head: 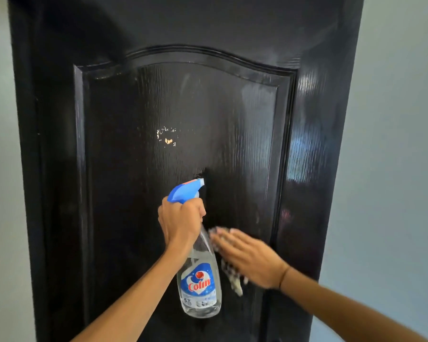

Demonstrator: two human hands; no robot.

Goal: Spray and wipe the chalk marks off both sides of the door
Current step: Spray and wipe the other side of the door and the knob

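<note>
While left hand (pixel 181 218) grips "Colin" bottle (pixel 200 280), flat right hand (pixel 247 257) presses blurred, perhaps cloth (pixel 234 280).

Spray bottle (pixel 200 280) before the door (pixel 124 218), left of cloth (pixel 234 280).

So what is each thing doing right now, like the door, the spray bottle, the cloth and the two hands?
Glossy black wooden door: wet-looking streaks, a few white specks left mid-panel.
White specks: not yet wiped off.
Clear plastic spray bottle with blue trigger head: held up, nozzle towards the door, part full.
Pale cloth: pressed flat on the door.
Left hand: grips the bottle neck.
Right hand: flat, fingers straight, pressing the cloth; blurred.
</note>
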